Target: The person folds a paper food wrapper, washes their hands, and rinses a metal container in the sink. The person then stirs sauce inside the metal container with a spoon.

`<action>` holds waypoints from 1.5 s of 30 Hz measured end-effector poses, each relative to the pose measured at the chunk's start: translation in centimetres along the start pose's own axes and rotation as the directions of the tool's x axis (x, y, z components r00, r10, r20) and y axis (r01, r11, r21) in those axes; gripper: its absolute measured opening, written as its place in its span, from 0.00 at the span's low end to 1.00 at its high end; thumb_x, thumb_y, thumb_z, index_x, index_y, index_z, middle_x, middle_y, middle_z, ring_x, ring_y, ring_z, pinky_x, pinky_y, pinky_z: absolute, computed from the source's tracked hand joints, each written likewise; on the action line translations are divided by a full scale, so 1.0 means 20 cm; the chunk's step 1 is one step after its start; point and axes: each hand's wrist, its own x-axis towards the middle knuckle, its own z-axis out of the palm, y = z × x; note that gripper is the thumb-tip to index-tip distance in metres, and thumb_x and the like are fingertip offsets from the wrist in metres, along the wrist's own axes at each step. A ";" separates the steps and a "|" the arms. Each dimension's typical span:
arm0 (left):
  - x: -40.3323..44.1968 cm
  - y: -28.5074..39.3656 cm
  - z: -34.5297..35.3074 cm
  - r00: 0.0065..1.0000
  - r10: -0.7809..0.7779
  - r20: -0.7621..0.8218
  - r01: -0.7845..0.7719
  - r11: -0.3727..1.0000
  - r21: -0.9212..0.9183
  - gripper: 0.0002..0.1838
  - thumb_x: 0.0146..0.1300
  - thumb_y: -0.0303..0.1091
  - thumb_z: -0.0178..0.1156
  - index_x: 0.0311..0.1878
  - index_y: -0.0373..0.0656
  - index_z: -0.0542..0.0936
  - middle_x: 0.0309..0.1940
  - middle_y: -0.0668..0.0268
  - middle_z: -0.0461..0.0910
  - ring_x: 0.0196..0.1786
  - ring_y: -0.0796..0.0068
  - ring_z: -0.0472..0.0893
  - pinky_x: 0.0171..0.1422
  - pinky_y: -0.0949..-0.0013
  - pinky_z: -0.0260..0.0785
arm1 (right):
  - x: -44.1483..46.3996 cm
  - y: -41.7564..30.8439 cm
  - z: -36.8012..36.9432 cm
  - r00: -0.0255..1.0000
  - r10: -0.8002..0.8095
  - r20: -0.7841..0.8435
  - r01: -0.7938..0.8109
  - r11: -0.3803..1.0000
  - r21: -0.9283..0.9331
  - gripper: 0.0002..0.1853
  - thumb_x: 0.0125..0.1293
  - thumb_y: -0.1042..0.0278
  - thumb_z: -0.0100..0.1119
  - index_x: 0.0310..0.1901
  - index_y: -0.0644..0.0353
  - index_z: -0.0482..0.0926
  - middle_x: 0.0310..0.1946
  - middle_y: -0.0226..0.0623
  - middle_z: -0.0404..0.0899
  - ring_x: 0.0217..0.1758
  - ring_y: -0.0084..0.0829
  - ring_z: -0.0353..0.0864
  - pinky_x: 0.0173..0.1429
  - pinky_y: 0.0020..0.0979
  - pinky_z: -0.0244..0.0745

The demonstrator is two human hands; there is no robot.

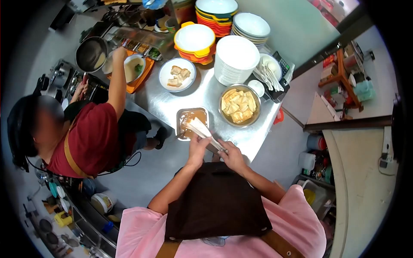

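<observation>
My left hand [198, 150] and my right hand [232, 155] are closed around a bundle of long, pale, flat pieces [201, 130], whose material I cannot make out. The bundle slants, its upper left end over a square metal tray [207, 115] of brown sauce. My left hand grips near its middle, my right hand its lower right end. Right of the tray stands a round metal bowl of yellow pieces [239, 105]. Beyond the tray, a white plate [166, 84] holds several browned pieces [179, 75].
Tall stacks of white plates [236, 56] and colored bowls [194, 39] stand at the back of the steel counter [146, 95]. On the left, a co-worker in a red shirt [92, 137] reaches toward a bowl [134, 69] on an orange tray [148, 71], beside a pan [91, 53].
</observation>
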 end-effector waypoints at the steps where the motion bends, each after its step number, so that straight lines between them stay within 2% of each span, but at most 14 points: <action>1: 0.00 0.01 -0.01 1.000 0.011 0.027 -0.011 1.000 -0.009 0.17 0.64 0.23 0.61 0.57 0.37 0.78 0.54 0.61 0.84 0.51 0.76 0.80 0.60 0.69 0.70 | 0.00 -0.01 -0.03 0.999 0.046 0.022 -0.047 0.997 0.060 0.25 0.65 0.77 0.61 0.65 0.60 0.76 0.47 0.47 0.79 0.49 0.43 0.82 0.53 0.37 0.78; 5: -0.04 0.10 -0.03 0.993 -0.036 0.114 0.039 0.999 -0.019 0.20 0.63 0.20 0.53 0.59 0.32 0.77 0.55 0.57 0.83 0.60 0.66 0.80 0.71 0.63 0.67 | 0.00 0.06 -0.05 0.992 0.094 0.078 -0.115 0.938 0.328 0.26 0.65 0.83 0.57 0.66 0.63 0.74 0.53 0.42 0.81 0.56 0.33 0.82 0.58 0.31 0.78; 6: -0.05 0.13 -0.04 0.988 -0.025 0.149 0.018 0.999 0.050 0.20 0.63 0.20 0.53 0.59 0.33 0.77 0.55 0.57 0.83 0.61 0.65 0.79 0.72 0.61 0.66 | 0.00 0.12 -0.04 0.991 0.092 0.093 -0.122 0.912 0.391 0.26 0.65 0.85 0.56 0.66 0.63 0.74 0.55 0.41 0.80 0.57 0.32 0.82 0.59 0.30 0.78; 8: -0.06 0.11 -0.07 0.987 0.009 0.162 -0.014 0.999 0.034 0.20 0.63 0.20 0.54 0.59 0.33 0.76 0.54 0.57 0.82 0.61 0.64 0.79 0.73 0.59 0.65 | 0.01 0.20 -0.02 0.988 0.082 0.128 -0.136 0.849 0.511 0.27 0.64 0.88 0.53 0.66 0.65 0.74 0.57 0.39 0.80 0.58 0.30 0.81 0.60 0.29 0.78; 9: -0.07 0.10 -0.08 0.988 0.011 0.154 -0.015 1.000 0.025 0.19 0.63 0.20 0.54 0.59 0.33 0.76 0.54 0.57 0.82 0.61 0.63 0.79 0.73 0.59 0.64 | 0.02 0.24 -0.02 0.971 0.125 0.203 -0.226 0.758 0.612 0.26 0.65 0.88 0.51 0.66 0.66 0.75 0.58 0.39 0.80 0.57 0.29 0.81 0.60 0.29 0.78; 12: -0.08 0.08 -0.08 0.992 0.031 0.123 -0.030 1.000 -0.008 0.19 0.63 0.20 0.56 0.58 0.33 0.76 0.54 0.56 0.82 0.62 0.63 0.78 0.74 0.58 0.64 | 0.05 0.24 -0.07 0.924 0.195 0.330 -0.376 0.629 0.681 0.25 0.65 0.87 0.50 0.65 0.67 0.75 0.56 0.38 0.81 0.56 0.28 0.81 0.61 0.29 0.78; 18: -0.22 0.11 -0.11 0.998 0.067 0.013 -0.067 0.998 -0.010 0.20 0.64 0.21 0.59 0.60 0.34 0.75 0.56 0.56 0.82 0.62 0.65 0.78 0.73 0.59 0.65 | 0.07 0.24 -0.10 0.878 0.153 0.453 -0.442 0.620 0.648 0.23 0.66 0.85 0.47 0.63 0.68 0.77 0.54 0.40 0.83 0.56 0.28 0.82 0.61 0.28 0.77; 24: -0.42 0.07 -0.26 0.982 0.185 -0.048 -0.184 0.983 0.026 0.19 0.65 0.23 0.62 0.59 0.40 0.75 0.57 0.58 0.81 0.59 0.69 0.79 0.66 0.63 0.70 | 0.07 0.21 -0.02 0.896 0.090 0.435 -0.320 0.810 0.492 0.23 0.65 0.84 0.45 0.60 0.68 0.78 0.53 0.42 0.84 0.53 0.29 0.83 0.58 0.29 0.78; 28: -0.64 0.09 -0.39 0.956 0.276 -0.097 -0.271 0.961 0.062 0.17 0.65 0.22 0.63 0.57 0.37 0.77 0.55 0.62 0.82 0.58 0.72 0.79 0.65 0.64 0.71 | 0.04 0.12 0.11 0.864 0.052 0.500 -0.283 0.873 0.398 0.23 0.65 0.81 0.46 0.60 0.69 0.78 0.53 0.43 0.84 0.51 0.29 0.83 0.55 0.29 0.79; 31: -0.83 0.01 -0.57 0.928 0.337 -0.161 -0.330 0.941 0.072 0.18 0.64 0.23 0.64 0.56 0.40 0.75 0.57 0.61 0.81 0.57 0.73 0.78 0.64 0.66 0.70 | 0.00 0.07 0.28 0.821 0.014 0.570 -0.256 0.903 0.345 0.22 0.65 0.81 0.47 0.60 0.68 0.79 0.53 0.44 0.84 0.50 0.28 0.84 0.52 0.28 0.80; 36: -1.26 -0.19 -0.90 0.830 0.420 -0.368 -0.388 0.907 0.161 0.17 0.64 0.21 0.64 0.56 0.38 0.78 0.52 0.63 0.83 0.55 0.73 0.81 0.63 0.65 0.72 | -0.18 -0.13 0.59 0.719 -0.035 0.694 -0.194 0.949 0.248 0.19 0.67 0.80 0.51 0.59 0.67 0.80 0.51 0.42 0.85 0.47 0.24 0.83 0.52 0.28 0.82; 40: -1.65 -0.44 -1.14 0.665 0.365 -0.651 -0.336 0.925 0.176 0.17 0.63 0.25 0.66 0.55 0.36 0.79 0.50 0.61 0.83 0.53 0.72 0.82 0.62 0.65 0.73 | -0.41 -0.42 0.83 0.587 -0.032 0.809 -0.137 0.981 0.139 0.18 0.70 0.82 0.49 0.58 0.67 0.80 0.51 0.41 0.84 0.47 0.26 0.83 0.54 0.29 0.83; 41: -1.71 -0.56 -1.21 0.576 0.368 -0.730 -0.389 0.909 0.151 0.18 0.63 0.26 0.68 0.56 0.34 0.78 0.49 0.60 0.83 0.53 0.72 0.82 0.61 0.65 0.73 | -0.47 -0.47 0.90 0.553 -0.042 0.832 -0.096 0.989 0.113 0.18 0.70 0.82 0.47 0.58 0.67 0.80 0.51 0.40 0.84 0.48 0.26 0.84 0.55 0.29 0.82; 45: -2.11 -0.71 -1.44 0.377 0.303 -0.875 -0.394 0.908 0.145 0.19 0.64 0.25 0.67 0.57 0.35 0.74 0.49 0.60 0.83 0.53 0.72 0.82 0.61 0.66 0.73 | -0.69 -0.56 1.16 0.417 -0.046 0.908 0.018 0.999 0.042 0.19 0.69 0.83 0.46 0.59 0.68 0.79 0.50 0.40 0.85 0.48 0.28 0.84 0.56 0.29 0.81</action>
